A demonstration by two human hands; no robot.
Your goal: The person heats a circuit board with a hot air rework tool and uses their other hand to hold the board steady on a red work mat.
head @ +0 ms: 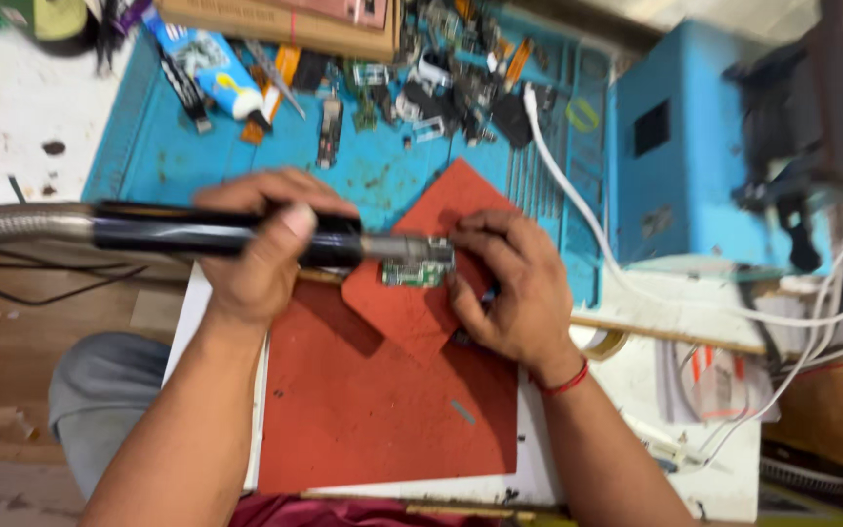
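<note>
The whole view is motion-blurred, so fine detail is hard to make out. The heap of small parts (441, 83) at the far end of the blue work mat (168, 146) reads only as dark and metallic bits, and the top edge of the picture cuts off a cardboard box (285, 24). The nozzle end of the black hot-air handpiece (226, 234) melts into the blur where it meets the small green circuit board (417, 263), so whether tip and board touch cannot be told. The fingers of the left hand (260, 244) hide the middle of the handpiece; its ribbed metal hose (12, 224) runs off the left edge.

The left hand is clenched around the handpiece, thumb on top, holding it level and pointing right. The right hand (509, 283) — a red thread (568, 381) at its wrist — has its fingers closed on the right end of the circuit board, pinching it from the side; the fingertips cover that edge. The board lies on a small red pad (421, 303) set askew on a larger red mat (382, 410), between the two hands, just beyond the handpiece's tip.

To the right stands a blue box-shaped unit (680, 146), with white cables (578, 195) running past it across the desk (12, 117) — their ends leave the frame. A blue and white tube (212, 68) lies near the far left of the blue mat.
</note>
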